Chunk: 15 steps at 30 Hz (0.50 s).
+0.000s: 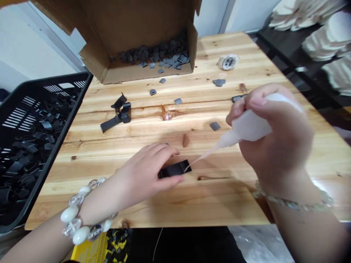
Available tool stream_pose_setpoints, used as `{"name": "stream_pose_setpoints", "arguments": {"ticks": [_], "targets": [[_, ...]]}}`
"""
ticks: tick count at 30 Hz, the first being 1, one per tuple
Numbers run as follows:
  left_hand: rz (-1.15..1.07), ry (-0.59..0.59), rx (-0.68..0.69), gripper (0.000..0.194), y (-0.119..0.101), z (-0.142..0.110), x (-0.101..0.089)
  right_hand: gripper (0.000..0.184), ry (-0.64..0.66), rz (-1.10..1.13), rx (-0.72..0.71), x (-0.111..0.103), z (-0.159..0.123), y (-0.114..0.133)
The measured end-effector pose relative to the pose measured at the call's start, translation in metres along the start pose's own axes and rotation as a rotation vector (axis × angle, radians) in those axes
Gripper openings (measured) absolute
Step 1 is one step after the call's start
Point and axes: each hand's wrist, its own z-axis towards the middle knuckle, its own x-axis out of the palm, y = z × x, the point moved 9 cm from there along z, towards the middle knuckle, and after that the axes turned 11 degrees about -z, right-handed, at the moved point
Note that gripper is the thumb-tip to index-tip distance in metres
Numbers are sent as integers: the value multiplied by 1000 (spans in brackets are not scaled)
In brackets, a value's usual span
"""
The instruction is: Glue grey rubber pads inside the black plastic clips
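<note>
My left hand (146,171) pins a small black clip (175,169) flat on the wooden table (219,204), fingers closed around its near and far sides. My right hand (276,135) grips a white squeeze bottle (246,129) tilted down to the left. The bottle's thin nozzle tip touches the right end of the clip. Both wrists wear bead bracelets.
An open cardboard box (142,71) with several small grey pads stands at the back. Loose grey pads (215,126) lie scattered on the wood. A few black clips (117,113) lie left of centre. A black crate (30,146) full of clips stands at the left edge. A tape roll (227,62) sits far right.
</note>
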Motion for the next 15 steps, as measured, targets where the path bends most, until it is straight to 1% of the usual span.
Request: {"name": "stream_pose_setpoints", "arguments": {"ticks": [1, 3, 5, 8, 11, 13, 15], "targets": [[20, 30, -1, 44, 1, -1, 6, 16, 10, 7, 8, 2, -1, 1], [39, 35, 2, 47, 2, -2, 9, 17, 48, 56, 45, 6, -1, 1], [16, -4, 9, 46, 1, -2, 4, 20, 91, 125, 97, 12, -1, 3], [-28, -84, 16, 39, -3, -2, -11, 18, 133, 148, 146, 19, -2, 10], [-66, -104, 17, 36, -6, -2, -18, 14, 145, 110, 99, 24, -2, 21], [-103, -112, 36, 41, -11, 0, -19, 15, 143, 87, 67, 29, -3, 25], [-163, -161, 69, 44, -20, 4, -25, 19, 170, 56, 46, 38, -5, 28]]}}
